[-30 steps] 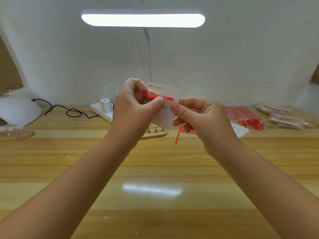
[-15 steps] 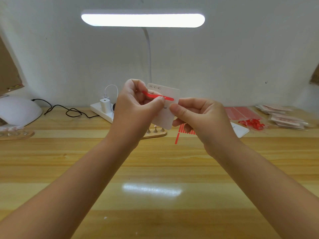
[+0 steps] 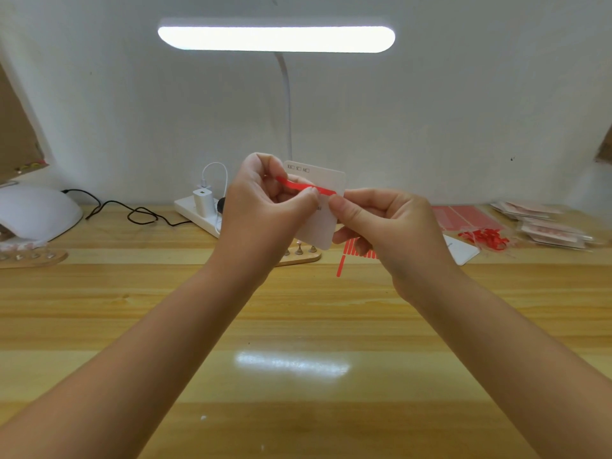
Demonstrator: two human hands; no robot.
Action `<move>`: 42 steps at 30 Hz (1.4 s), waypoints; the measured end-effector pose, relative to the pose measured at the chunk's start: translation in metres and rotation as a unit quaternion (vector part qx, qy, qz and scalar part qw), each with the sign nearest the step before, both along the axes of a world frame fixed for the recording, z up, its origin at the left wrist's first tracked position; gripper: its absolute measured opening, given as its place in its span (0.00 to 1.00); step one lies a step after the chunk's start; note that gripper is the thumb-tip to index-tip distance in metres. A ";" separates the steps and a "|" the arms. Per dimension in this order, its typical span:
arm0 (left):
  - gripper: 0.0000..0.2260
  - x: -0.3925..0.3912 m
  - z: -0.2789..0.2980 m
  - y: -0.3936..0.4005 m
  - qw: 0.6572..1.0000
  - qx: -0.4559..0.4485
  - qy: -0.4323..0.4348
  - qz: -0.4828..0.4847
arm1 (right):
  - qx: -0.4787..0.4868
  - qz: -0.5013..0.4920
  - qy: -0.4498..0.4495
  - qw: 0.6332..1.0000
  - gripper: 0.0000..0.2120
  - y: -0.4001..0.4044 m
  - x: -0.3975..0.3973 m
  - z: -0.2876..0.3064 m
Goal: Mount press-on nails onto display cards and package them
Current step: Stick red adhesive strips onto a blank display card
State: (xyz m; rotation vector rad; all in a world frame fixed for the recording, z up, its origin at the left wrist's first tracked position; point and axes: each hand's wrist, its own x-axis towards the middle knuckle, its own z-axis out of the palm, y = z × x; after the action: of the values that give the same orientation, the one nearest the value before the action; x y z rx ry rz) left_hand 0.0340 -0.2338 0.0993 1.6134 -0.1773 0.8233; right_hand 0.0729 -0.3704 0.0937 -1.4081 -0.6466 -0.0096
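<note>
White card held up above the wooden worktop, both hands on it. The left hand curls round its left edge, thumb pressing a red strip that lies across the card's face. The right hand pinches the card's right edge just below the strip's end. More red strips lie on the worktop behind the right hand.

Two bare forearms, no sleeves, short unpainted nails on the fingers

A lit bar lamp hangs before a white wall over a wooden table.
</note>
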 end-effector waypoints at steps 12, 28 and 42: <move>0.14 0.000 -0.002 -0.002 1.000 -0.006 0.003 -0.005 | -0.004 -0.019 -0.014 1.000 0.05 0.000 0.001 -0.002; 0.05 -0.004 0.008 -0.001 0.994 0.060 0.057 0.076 | -0.017 -0.082 -0.081 0.993 0.11 -0.002 0.005 -0.003; 0.05 -0.007 0.023 0.016 0.989 0.076 0.091 0.088 | 0.018 -0.083 -0.053 0.995 0.09 -0.004 0.007 0.001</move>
State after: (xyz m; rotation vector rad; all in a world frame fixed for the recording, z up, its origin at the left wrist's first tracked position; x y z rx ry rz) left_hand 0.0268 -0.2175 0.1224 1.8591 0.0343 0.8072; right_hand 0.0801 -0.3741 0.0947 -1.4303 -0.6118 -0.2285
